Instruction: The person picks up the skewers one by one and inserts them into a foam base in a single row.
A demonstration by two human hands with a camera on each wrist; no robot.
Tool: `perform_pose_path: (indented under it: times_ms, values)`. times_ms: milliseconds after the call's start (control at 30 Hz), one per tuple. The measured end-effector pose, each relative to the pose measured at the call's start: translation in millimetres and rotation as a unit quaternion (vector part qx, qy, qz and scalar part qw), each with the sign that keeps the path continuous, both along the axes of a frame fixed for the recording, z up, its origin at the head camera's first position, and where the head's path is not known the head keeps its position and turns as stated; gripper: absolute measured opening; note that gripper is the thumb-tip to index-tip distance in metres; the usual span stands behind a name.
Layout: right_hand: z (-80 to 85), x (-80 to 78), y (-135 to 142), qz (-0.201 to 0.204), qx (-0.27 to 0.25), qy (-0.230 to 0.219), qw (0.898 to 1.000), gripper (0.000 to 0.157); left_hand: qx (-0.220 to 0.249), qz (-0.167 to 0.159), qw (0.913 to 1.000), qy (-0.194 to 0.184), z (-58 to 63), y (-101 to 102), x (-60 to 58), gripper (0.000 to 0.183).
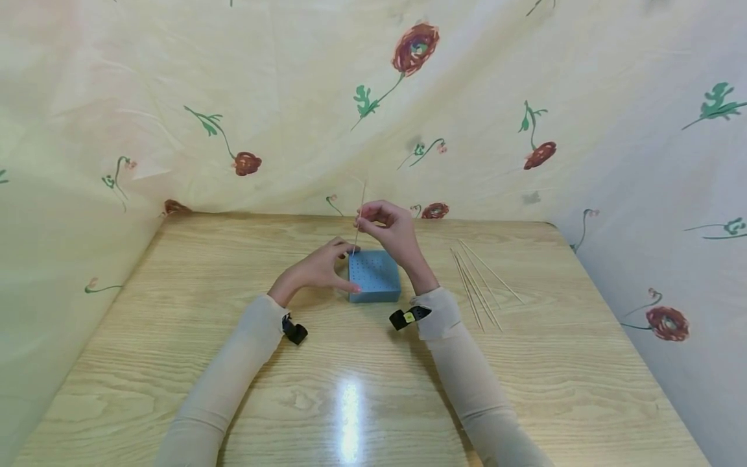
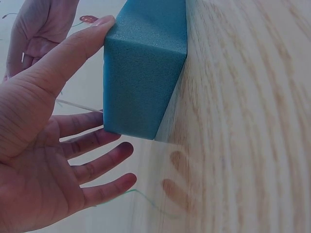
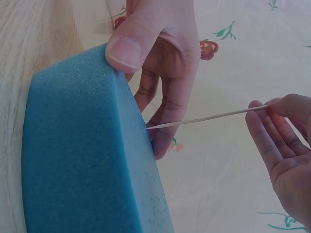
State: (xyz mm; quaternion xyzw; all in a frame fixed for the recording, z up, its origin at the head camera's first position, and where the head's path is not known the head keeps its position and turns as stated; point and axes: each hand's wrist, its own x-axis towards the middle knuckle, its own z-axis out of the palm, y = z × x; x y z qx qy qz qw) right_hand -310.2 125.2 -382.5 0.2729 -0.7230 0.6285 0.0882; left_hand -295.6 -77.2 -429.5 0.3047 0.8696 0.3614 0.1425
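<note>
A blue foam block [image 1: 375, 275] with rows of small holes in its top sits on the table. My left hand [image 1: 318, 266] holds it from the left side, thumb at the near corner and fingertips at the far edge; in the left wrist view the other fingers of this hand [image 2: 104, 162] spread past the block. Above the far left corner my right hand [image 1: 392, 230] pinches a thin wooden skewer [image 3: 204, 119] between thumb and fingertips. The skewer stands nearly upright, slightly tilted, its pointed tip right at the block's holed top, close to the left fingers.
Several loose skewers [image 1: 481, 282] lie fanned out on the wooden table [image 1: 327, 363] to the right of the block. A cloth with printed flowers [image 1: 292, 97] hangs behind the table and along both sides. Each wrist wears a black strapped camera [image 1: 403, 319].
</note>
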Motion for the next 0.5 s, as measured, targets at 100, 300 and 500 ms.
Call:
perform_pose_path:
  times_ms: [100, 300, 500]
  values:
    - [0.5, 0.4, -0.3, -0.003, 0.000, 0.002, 1.000, 0.019, 0.000, -0.001, 1.0000, 0.000, 0.7, 0.5, 0.1, 0.095]
    - [1.3, 1.3, -0.5, -0.008, 0.001, 0.000, 1.000, 0.016, -0.003, -0.001, 1.0000, 0.002, 1.4, 0.7, 0.0, 0.095]
    - [1.5, 1.6, -1.0, -0.009, 0.001, -0.006, 1.000, 0.017, -0.002, 0.000, 1.0000, 0.001, 0.6, 0.6, -0.2, 0.094]
